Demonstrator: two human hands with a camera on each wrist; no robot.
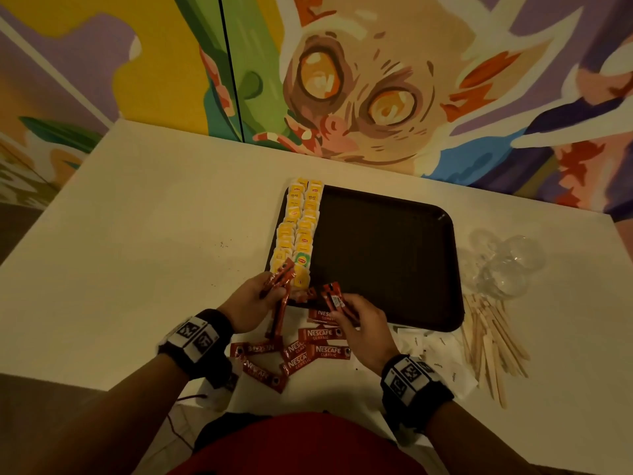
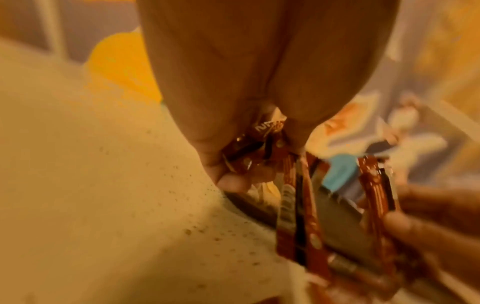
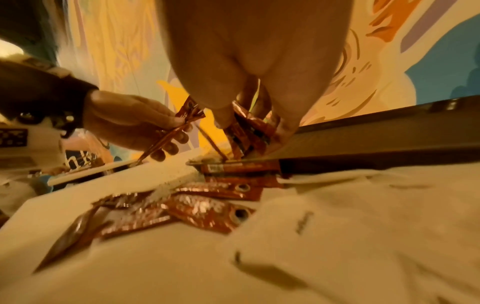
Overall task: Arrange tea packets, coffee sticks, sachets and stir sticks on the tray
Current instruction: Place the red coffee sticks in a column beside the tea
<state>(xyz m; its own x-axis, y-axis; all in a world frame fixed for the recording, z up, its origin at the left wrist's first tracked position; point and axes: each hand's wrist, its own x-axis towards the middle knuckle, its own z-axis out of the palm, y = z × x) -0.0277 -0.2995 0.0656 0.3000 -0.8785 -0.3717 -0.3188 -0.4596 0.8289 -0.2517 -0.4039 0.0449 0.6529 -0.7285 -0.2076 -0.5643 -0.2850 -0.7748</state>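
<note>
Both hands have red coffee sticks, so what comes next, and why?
Probably lay the coffee sticks held by the right hand on the bare tray, beside the two tea packet rows. That space is open, and the left hand holds more.

The light is dim and warm yellow in all views. The head view is fairly sharp, but straight lines bend near its edges. Both wrist views are blurred and soft, with the desk (image 3: 337, 226) smeared in the lower part.
</note>
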